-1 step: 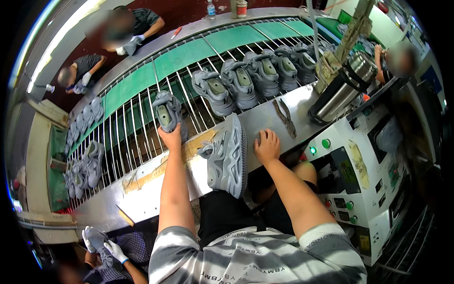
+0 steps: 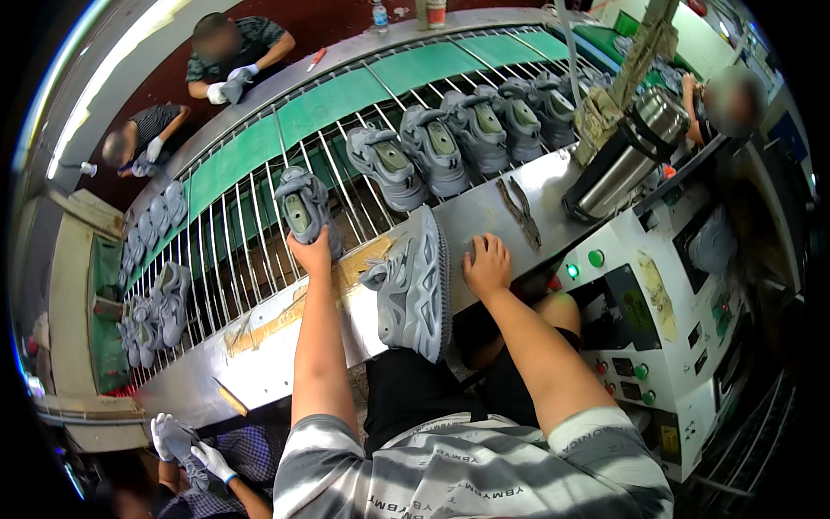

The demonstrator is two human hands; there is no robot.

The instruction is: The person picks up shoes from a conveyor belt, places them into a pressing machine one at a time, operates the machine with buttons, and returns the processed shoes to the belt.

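Note:
My left hand [image 2: 311,251] is closed on the heel end of a grey sneaker [image 2: 303,203], which sits upright on the metal-bar rack. Between my forearms, another grey sneaker [image 2: 406,290] lies on its side across the near edge of the metal ledge, its chunky sole facing right. My right hand [image 2: 489,264] rests on the ledge just right of that sole, fingers curled over a small dark thing [image 2: 469,254] that is mostly hidden. Beyond the right hand lie worn pliers [image 2: 520,214] with their handles spread.
Several grey sneakers [image 2: 437,151] line the rack, with green belt [image 2: 324,95] beyond. A steel thermos [image 2: 635,160] stands right, beside a white control box [image 2: 644,346] with buttons. More sneakers [image 2: 169,298] are at left. Co-workers sit across and at lower left, one in white gloves [image 2: 212,458].
The view has shifted very slightly. Both hands and the sneakers keep their places.

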